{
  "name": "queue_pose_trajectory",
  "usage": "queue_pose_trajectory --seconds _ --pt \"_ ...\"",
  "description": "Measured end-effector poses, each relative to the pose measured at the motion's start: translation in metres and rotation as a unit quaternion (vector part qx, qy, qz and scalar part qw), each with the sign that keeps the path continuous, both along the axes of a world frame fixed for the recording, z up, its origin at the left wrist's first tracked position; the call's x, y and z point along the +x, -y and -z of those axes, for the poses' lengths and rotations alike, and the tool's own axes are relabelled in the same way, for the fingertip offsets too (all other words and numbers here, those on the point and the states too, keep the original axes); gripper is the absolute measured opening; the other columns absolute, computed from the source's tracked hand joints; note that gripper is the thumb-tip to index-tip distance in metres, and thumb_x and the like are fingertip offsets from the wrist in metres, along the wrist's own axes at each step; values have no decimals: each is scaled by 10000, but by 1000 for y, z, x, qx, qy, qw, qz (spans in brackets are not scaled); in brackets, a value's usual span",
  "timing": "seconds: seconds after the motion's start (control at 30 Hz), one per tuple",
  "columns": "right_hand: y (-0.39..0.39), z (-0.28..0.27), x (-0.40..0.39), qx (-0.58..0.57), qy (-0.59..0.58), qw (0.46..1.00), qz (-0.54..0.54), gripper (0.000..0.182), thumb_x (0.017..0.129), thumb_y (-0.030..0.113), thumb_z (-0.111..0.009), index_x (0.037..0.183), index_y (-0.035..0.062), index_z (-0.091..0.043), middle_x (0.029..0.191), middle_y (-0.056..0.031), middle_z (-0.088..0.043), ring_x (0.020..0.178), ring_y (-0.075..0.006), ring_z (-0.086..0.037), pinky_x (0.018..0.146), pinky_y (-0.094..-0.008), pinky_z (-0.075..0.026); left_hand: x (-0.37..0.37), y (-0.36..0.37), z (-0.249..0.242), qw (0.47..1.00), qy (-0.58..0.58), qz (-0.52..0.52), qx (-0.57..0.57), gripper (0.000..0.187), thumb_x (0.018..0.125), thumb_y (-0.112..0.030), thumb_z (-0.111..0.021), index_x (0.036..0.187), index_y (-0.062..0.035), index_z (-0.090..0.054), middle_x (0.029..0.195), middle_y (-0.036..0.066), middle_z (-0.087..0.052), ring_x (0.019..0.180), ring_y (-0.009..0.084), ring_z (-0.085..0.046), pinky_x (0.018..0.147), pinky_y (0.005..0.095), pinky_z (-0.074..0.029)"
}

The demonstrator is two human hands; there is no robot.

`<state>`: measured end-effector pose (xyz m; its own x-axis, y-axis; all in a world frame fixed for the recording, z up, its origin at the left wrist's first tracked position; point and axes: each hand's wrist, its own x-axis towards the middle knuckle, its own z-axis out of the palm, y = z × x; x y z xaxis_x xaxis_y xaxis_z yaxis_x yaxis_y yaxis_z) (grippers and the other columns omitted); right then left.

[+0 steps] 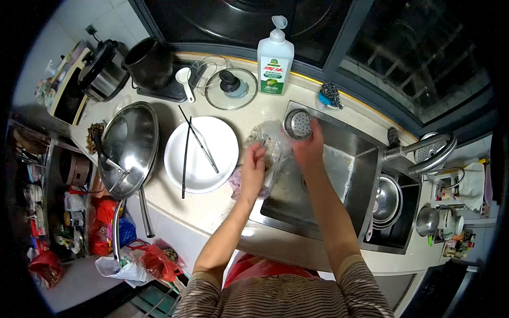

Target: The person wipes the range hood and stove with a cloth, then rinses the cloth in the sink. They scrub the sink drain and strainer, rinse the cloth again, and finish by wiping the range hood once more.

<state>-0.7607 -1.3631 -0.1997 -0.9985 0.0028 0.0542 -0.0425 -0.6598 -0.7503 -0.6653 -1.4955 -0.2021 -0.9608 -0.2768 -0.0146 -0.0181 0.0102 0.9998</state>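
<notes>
My right hand [308,148] grips a round metal sink strainer [298,125] with a perforated bottom, held over the back left corner of the steel sink [334,175]. A clear plastic bag [273,140] with food scraps in it lies on the counter at the sink's left edge, just beside the strainer. My left hand [253,169] is at the near left side of this bag, its fingers curled on the plastic. Part of the bag is hidden behind that hand. Something purplish [235,183] shows under my left wrist.
Left of the bag stands a white bowl [175,159] with black chopsticks [186,159] across it, then a lidded wok [130,148]. Behind are a glass lid [212,95], a white spoon [183,78] and a soap bottle [275,63]. A faucet [403,153] and stacked metal bowls [389,199] are right.
</notes>
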Motion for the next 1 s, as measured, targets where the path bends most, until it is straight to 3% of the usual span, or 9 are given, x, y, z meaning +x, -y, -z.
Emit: queue_pose_trajectory --seconds 0.07,0.17,0.2,0.27,0.37,0.47,0.6,0.73,1.0 --pt "-8 -11 8 -99 44 994 -27 353 920 259 -404 1184 32 -466 1174 -117 -517 1066 -242 -524 960 -420 -388 12 0 3 988 38 -11 -150 292 820 32 -454 1109 -2 -469 984 154 -581 894 230 -562 793 298 -432" --pt "-18 -4 25 194 -102 974 54 451 903 322 -441 1233 15 -427 1203 -133 -489 1086 -258 -514 956 -427 -394 13 3 28 969 7 -40 -246 250 786 45 -473 1028 -2 -509 953 198 -569 884 331 -555 789 364 -436" --pt "-19 -8 36 119 -85 989 5 452 879 315 -479 1223 23 -443 1190 -117 -498 1084 -237 -506 956 -400 -390 11 5 30 959 -7 -50 -280 265 791 37 -472 1047 -14 -514 955 214 -566 894 372 -540 805 383 -430" --pt "-19 -16 64 -36 -47 994 -93 462 831 300 -556 1203 38 -477 1163 -86 -516 1079 -195 -489 955 -347 -381 3 10 31 960 -33 -61 -271 275 800 23 -476 1069 -20 -511 953 214 -567 907 373 -540 814 383 -427" --pt "-10 7 87 35 -29 981 -189 484 763 228 -614 1198 55 -488 1132 -64 -526 1028 -190 -514 891 -309 -414 -4 20 30 965 -25 -30 -258 283 821 2 -478 1102 -25 -498 992 202 -554 950 361 -527 843 370 -413" --pt "5 6 88 223 -18 946 -233 457 776 168 -593 1204 54 -483 1115 -60 -526 1007 -173 -514 850 -288 -426 -7 32 29 967 -21 27 -253 292 844 -19 -476 1135 -29 -474 1064 178 -525 1008 334 -505 885 343 -389" --pt "17 20 51 220 52 959 -168 405 807 129 -565 1204 98 -491 1042 -40 -537 925 -152 -514 813 -270 -422 -22 52 50 971 -26 57 -229 308 843 -18 -478 1150 -29 -463 1071 180 -530 1013 319 -514 884 334 -398" --pt "21 25 23 198 97 958 -182 381 853 205 -536 1222 126 -479 1010 -26 -545 869 -113 -509 749 -258 -433 -32 57 52 970 -60 38 -234 268 826 -3 -490 1093 -6 -514 1061 186 -539 963 328 -530 847 333 -419" --pt "34 41 22 97 95 958 -253 371 903 316 -473 1199 92 -486 1032 -33 -539 921 -124 -506 788 -278 -423 -4 6 -1 934 -144 -41 -325 324 692 31 -508 1009 2 -566 1060 157 -551 1016 337 -486 884 392 -387"
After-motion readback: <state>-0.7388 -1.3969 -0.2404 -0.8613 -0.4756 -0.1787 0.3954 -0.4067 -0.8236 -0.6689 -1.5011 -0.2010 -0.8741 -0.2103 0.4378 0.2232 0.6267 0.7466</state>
